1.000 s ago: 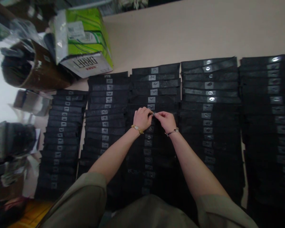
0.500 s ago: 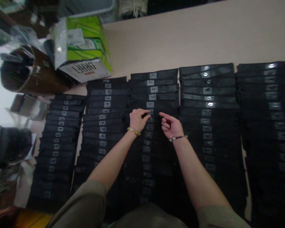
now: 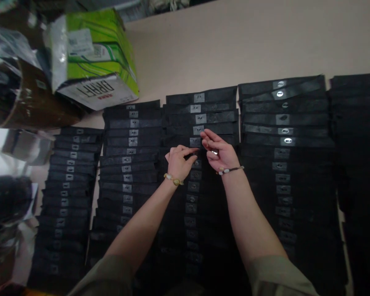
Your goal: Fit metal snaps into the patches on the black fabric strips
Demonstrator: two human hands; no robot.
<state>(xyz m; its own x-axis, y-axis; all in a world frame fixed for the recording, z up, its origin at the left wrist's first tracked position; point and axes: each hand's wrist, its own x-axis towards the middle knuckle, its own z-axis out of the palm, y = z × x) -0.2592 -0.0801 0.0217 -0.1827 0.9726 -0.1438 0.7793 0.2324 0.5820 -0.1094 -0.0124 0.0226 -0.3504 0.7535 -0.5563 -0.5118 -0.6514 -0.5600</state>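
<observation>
Hands were over the middle column of black strips (image 3: 218, 128), which lay in overlapping rows on the worktop (image 3: 234, 41). Five columns were in view, running 12 to 6, with the strips side-on to the person. Each strip carried a small silver tag, and many tags had an oval mark or hole; too small to say which.

Left hand (image 3: 179, 162): narrow, fingers (image 3: 188, 153) half curled and pointing toward 3, tips just beside a silver tag (image 3: 195, 142). Right hand (image 3: 218, 150): fingers (image 3: 208, 137) loosely spread and pointing toward 10, tips near the next tag up (image 3: 198, 130). A small glint (image 3: 215, 152) showed by the right fingers; can't tell what it was, or if either hand held anything. The hands were close but apart, with the tags between them.

Beaded bracelet (image 3: 173, 179) on the left wrist, cord bracelet (image 3: 230, 170) on the right. Olive sleeves (image 3: 105, 281) at 6.

Green-and-white box (image 3: 92, 53) sat at 10 from the hands, tilted, with "DRAFT" upside down on its side. Brown tube (image 3: 18, 94) lay further out, around 9 to 10.
</observation>
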